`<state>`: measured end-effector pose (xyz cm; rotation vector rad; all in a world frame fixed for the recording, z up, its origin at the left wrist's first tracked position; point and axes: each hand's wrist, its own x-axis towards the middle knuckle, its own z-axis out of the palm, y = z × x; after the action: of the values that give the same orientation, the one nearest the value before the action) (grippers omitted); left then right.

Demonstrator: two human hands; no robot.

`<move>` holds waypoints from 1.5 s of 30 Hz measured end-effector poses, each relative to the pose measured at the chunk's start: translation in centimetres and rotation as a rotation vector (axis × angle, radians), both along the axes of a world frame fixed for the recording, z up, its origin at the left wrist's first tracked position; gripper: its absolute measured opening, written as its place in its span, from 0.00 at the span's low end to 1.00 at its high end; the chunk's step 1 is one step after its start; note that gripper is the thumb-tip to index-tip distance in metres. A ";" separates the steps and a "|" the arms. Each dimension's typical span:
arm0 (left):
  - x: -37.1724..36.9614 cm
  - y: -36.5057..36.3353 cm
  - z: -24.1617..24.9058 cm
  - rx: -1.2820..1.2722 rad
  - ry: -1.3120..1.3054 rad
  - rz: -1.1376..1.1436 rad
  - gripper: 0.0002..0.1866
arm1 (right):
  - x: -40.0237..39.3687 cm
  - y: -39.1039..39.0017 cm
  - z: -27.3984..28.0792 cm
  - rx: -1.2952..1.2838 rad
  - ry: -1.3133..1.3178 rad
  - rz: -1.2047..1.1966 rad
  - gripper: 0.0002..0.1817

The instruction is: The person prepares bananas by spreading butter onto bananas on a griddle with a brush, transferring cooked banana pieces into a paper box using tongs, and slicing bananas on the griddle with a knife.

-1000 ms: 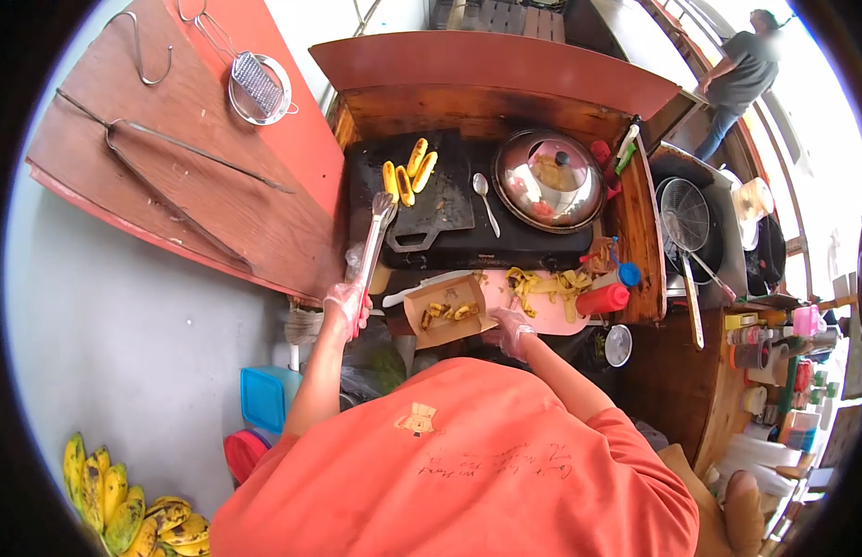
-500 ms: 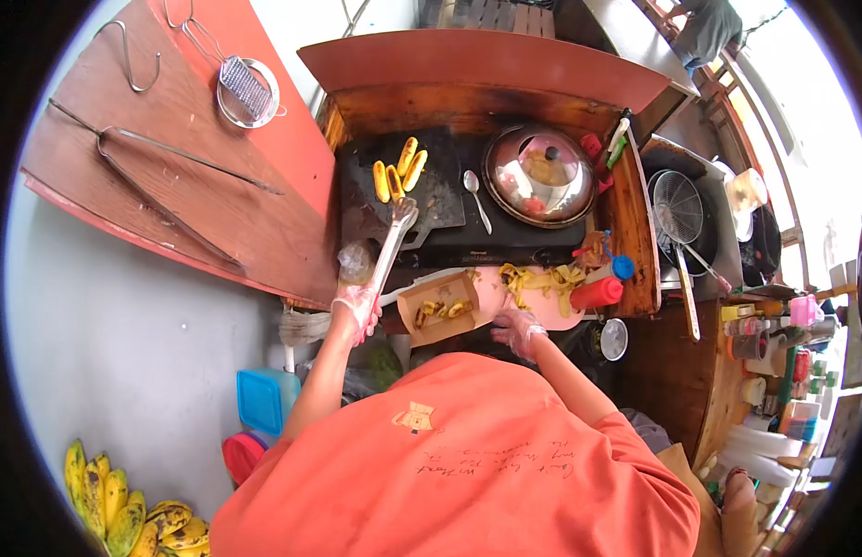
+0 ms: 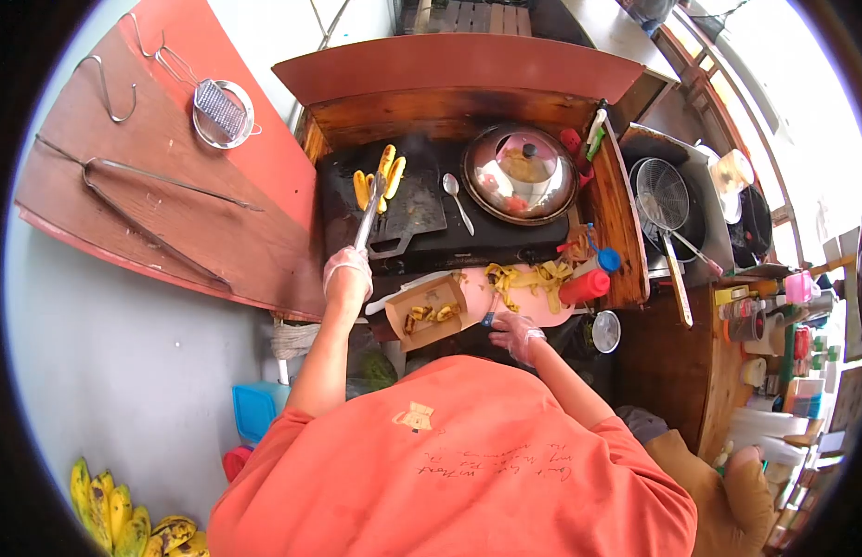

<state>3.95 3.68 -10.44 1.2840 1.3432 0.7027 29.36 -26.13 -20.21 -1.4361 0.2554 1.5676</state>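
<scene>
My left hand [image 3: 348, 269], in a clear plastic glove, grips metal tongs [image 3: 367, 226]. Their tips are among the peeled, browned bananas [image 3: 395, 176] on the black griddle plate [image 3: 419, 206]. My gloved right hand [image 3: 516, 335] is closed on what looks like a small blue-handled knife [image 3: 488, 319], at the near edge of a pink cutting board [image 3: 540, 304]. Banana peels [image 3: 544, 277] lie on that board. Between my hands, an open cardboard box [image 3: 399, 317] holds several browned banana pieces [image 3: 431, 317].
A spoon [image 3: 458, 203] and a lidded pan [image 3: 521, 176] sit on the stove. Red [image 3: 586, 288] and blue-capped [image 3: 608, 260] bottles stand to the right. A wire skimmer [image 3: 663, 195] rests farther right. A wooden panel [image 3: 143, 186] with hanging tools flanks the left; raw bananas [image 3: 110, 506] are below.
My left hand has moved up, bringing the tongs' tips from below the bananas in among them. The bananas have shifted closer together. The blue handle now shows at my right hand.
</scene>
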 end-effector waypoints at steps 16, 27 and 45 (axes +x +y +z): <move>3.0 2.5 3.7 0.322 0.668 -0.171 0.15 | 1.3 -1.4 -0.8 0.019 0.021 -0.061 0.29; -2.3 -5.8 4.8 0.460 0.532 -0.125 0.09 | 2.6 0.4 0.6 0.024 -0.050 0.079 0.25; 2.7 -3.5 -1.3 -0.395 -0.281 0.143 0.19 | 1.8 3.0 2.1 -0.046 -0.108 0.312 0.21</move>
<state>6.69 0.23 -11.70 0.7518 1.2708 0.6482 31.16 -23.09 -18.15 -1.6504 0.0021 1.7331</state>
